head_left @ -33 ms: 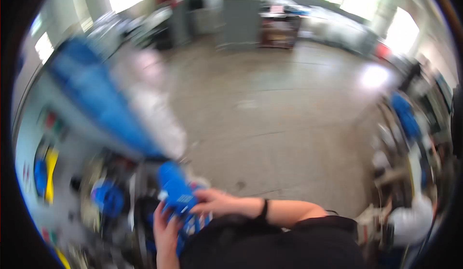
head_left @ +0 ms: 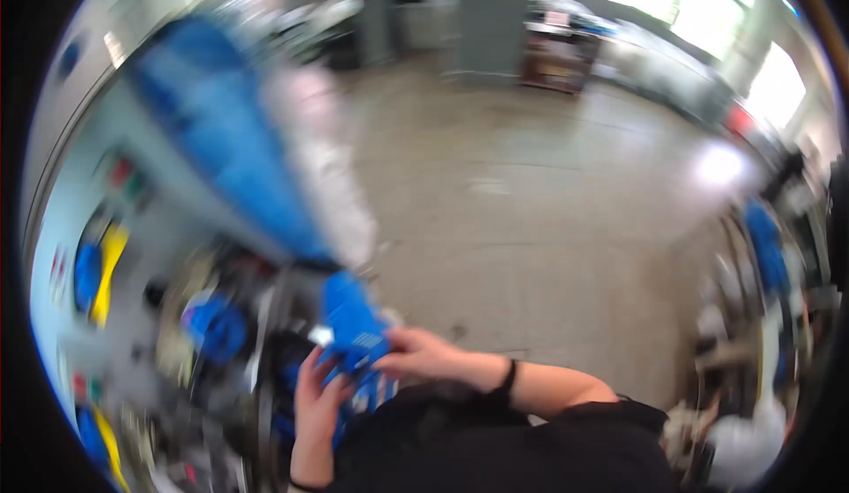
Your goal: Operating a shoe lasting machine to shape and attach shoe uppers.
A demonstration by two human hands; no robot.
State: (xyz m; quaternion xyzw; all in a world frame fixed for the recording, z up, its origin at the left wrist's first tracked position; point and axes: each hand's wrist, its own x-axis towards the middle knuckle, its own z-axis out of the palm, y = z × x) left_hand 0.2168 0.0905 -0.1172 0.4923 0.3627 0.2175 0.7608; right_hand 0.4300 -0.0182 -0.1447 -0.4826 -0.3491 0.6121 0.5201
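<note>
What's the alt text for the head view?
A person's left hand and right hand hold a blue item, too blurred to identify, in front of their dark clothing. Ahead lies a grey-brown floor, with a large blue form at left and blurred clutter at right.

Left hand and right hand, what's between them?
In the head view, a blue object lies between the left hand and the right hand.

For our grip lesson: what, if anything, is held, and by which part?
A blue item, by its near end: left hand at left, right hand at right.
</note>
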